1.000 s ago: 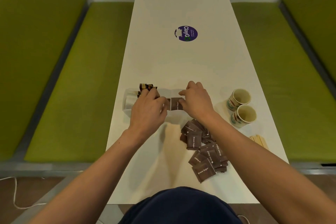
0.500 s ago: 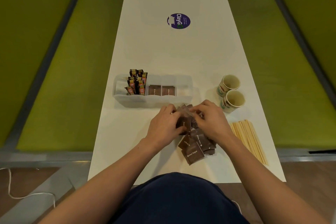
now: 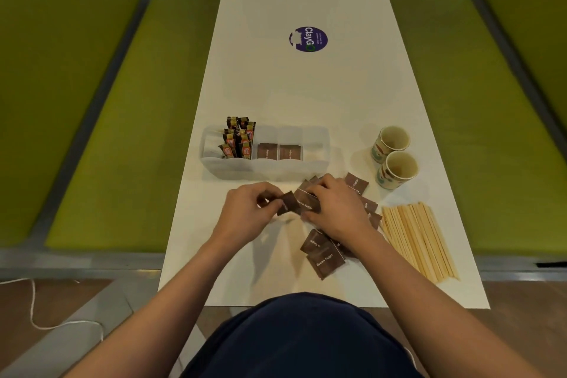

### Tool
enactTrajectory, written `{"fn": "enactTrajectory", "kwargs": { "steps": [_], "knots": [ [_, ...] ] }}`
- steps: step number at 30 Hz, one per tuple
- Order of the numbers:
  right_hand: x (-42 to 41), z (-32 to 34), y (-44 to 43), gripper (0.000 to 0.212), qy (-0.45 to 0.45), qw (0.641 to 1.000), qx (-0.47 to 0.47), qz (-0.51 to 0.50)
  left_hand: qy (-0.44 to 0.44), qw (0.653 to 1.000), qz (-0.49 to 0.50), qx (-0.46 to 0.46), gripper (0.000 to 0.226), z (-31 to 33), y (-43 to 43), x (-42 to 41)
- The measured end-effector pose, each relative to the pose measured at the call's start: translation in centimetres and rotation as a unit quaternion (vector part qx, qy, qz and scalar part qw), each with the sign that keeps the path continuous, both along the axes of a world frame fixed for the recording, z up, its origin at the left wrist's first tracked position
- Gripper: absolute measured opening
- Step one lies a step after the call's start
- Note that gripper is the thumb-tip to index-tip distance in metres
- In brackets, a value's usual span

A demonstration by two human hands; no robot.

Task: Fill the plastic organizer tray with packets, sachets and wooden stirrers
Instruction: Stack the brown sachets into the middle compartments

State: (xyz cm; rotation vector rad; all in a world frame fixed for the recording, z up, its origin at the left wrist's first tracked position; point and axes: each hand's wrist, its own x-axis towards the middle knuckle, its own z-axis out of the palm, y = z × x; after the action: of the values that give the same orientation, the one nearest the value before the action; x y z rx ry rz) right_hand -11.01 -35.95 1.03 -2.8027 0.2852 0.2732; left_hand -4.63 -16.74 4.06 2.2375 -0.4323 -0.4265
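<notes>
A translucent plastic organizer tray (image 3: pixel 319 164) stands on the white table. Dark stick sachets (image 3: pixel 239 138) stand upright in one left compartment, and brown sugar packets (image 3: pixel 278 151) stand in the middle compartments. Just in front of the tray, my left hand (image 3: pixel 248 212) pinches a brown sugar packet (image 3: pixel 288 202). My right hand (image 3: pixel 334 209) grips another packet (image 3: pixel 306 202) beside it, over a loose pile of brown sugar packets (image 3: pixel 323 258). Wooden stirrers (image 3: pixel 417 239) lie in a bundle to the right of the pile.
Two paper cups (image 3: pixel 394 155) stand to the right of the tray. A purple round sticker (image 3: pixel 308 39) sits farther up the table (image 3: pixel 306 95). Green bench seats run along both sides. A white cable (image 3: pixel 46 324) lies on the floor at lower left.
Both hands came back from the tray's middle compartments to the loose pile in front of it. Each now holds a brown sugar packet. Packets stand in the tray where the hands were.
</notes>
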Motion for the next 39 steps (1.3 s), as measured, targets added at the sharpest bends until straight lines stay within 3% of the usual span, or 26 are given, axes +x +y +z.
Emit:
{"fn": "enactTrajectory", "kwargs": {
  "steps": [3,8,10,13,18,24,27,31,39],
  "knots": [
    [0.2,-0.2,0.3,0.050,-0.008,1.000,0.025,-0.017,-0.029,0.999,0.024,-0.018,0.010,1.0,0.8,1.3],
    [0.0,1.3,0.7,0.012,-0.059,0.979,0.176,-0.090,-0.157,0.987,0.015,-0.003,0.013,4.1,0.8,6.1],
    [-0.2,2.1,0.6,0.014,-0.085,0.958,0.236,-0.139,-0.190,0.981,0.020,0.033,0.014,4.9,0.1,8.4],
    [-0.4,3.5,0.5,0.030,-0.131,0.933,0.293,-0.161,-0.175,0.977,-0.003,0.120,0.018,5.1,-1.4,10.6],
    [-0.4,5.0,0.0,0.016,-0.198,0.907,0.317,-0.193,-0.171,0.960,-0.049,0.215,0.022,4.0,-3.7,11.8],
    [0.6,6.3,-0.9,0.017,-0.261,0.874,0.339,-0.232,-0.169,0.946,-0.085,0.265,0.020,3.8,-5.1,13.1],
    [1.7,6.5,-1.6,0.018,-0.271,0.877,0.321,-0.233,-0.177,0.923,-0.123,0.319,0.019,3.1,-5.2,13.5],
    [3.8,7.0,-2.2,0.010,-0.260,0.895,0.289,-0.220,-0.258,0.883,-0.160,0.358,0.026,1.6,-5.1,13.5],
    [9.6,4.7,-2.2,0.018,-0.163,0.948,0.206,-0.179,-0.277,0.927,-0.076,0.240,0.025,2.5,-3.4,11.6]
  ]
}}
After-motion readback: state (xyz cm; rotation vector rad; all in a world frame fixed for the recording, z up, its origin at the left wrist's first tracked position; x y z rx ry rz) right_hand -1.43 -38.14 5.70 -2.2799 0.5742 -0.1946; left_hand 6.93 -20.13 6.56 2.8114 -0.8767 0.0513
